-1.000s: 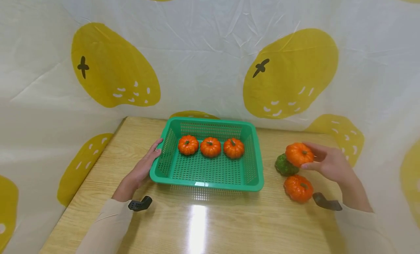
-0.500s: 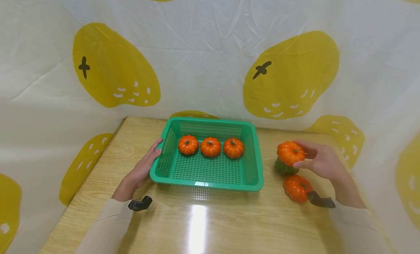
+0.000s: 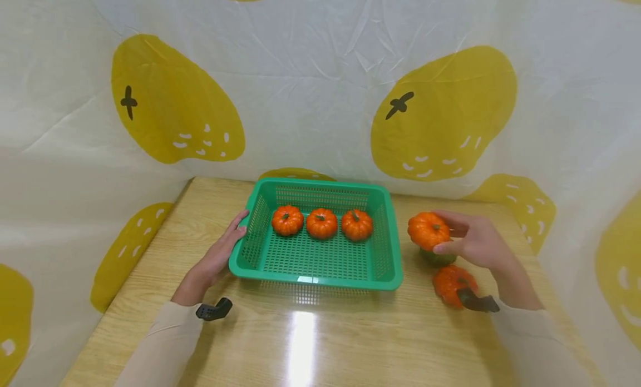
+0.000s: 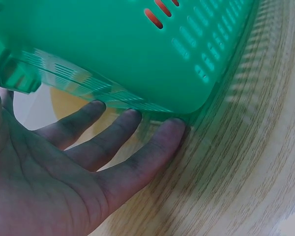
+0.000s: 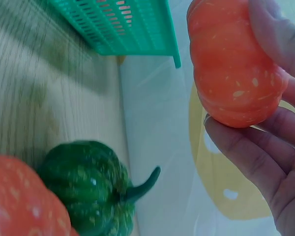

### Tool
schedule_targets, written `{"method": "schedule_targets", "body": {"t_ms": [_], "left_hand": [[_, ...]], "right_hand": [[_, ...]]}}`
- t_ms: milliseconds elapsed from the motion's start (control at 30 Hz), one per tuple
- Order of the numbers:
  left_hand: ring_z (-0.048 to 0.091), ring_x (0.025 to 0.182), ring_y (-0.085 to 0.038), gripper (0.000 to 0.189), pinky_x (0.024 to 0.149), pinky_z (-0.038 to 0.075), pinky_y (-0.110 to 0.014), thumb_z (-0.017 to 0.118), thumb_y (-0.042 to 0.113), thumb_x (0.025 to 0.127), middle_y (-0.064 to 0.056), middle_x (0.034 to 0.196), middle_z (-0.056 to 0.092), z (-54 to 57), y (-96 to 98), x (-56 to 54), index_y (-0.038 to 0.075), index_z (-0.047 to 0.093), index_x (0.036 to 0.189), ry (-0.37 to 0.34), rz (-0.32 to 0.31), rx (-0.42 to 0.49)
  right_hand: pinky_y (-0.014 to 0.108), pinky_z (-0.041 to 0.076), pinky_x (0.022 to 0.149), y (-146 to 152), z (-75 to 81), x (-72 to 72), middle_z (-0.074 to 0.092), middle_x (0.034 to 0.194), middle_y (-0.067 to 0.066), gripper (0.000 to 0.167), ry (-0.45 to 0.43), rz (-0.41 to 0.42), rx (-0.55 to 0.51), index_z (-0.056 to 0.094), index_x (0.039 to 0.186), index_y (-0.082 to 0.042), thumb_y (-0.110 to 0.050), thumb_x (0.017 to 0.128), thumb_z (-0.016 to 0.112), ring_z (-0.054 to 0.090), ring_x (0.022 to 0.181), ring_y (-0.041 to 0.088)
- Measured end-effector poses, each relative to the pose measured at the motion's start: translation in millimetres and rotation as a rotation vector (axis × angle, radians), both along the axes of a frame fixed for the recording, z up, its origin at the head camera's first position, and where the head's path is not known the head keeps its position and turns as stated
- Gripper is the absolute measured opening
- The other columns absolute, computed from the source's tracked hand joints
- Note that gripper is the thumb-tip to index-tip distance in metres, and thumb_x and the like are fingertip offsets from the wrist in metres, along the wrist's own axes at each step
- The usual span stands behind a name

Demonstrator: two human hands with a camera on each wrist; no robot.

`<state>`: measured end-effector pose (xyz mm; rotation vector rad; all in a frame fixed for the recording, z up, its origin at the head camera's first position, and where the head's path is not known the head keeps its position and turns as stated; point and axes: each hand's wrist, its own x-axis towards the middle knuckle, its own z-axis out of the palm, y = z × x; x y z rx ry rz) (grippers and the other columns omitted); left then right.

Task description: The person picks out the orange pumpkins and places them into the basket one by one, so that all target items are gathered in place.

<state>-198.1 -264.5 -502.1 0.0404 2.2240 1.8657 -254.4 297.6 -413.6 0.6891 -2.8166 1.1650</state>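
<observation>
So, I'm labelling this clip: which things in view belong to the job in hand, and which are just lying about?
Likely in the job:
orange pumpkin held by the right hand
green basket, touched by the left hand
three orange pumpkins inside the basket

Just lying about, though perhaps next:
green pumpkin on the table
other orange pumpkin beside it

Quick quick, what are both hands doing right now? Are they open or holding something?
Left hand: open, touching the green basket.
Right hand: closed, holding an orange pumpkin.
</observation>
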Motion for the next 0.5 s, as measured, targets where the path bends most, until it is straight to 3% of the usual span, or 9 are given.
{"method": "schedule_targets", "body": {"t_ms": [500], "left_hand": [[0.034, 0.147, -0.040, 0.061, 0.106, 0.042, -0.036, 0.027, 0.055, 0.112, -0.007, 0.176, 0.003, 0.0, -0.5, 0.4, 0.044, 0.002, 0.167, 0.002, -0.010, 0.011]], "right_hand": [[0.006, 0.048, 0.086, -23.2, 3.5, -2.9, 0.070, 0.133, 0.021, 0.075, 0.051, 0.079, -0.029, 0.065, 0.141, -0.004, -0.015, 0.074, 0.095, 0.062, 0.102, -0.015]]}}
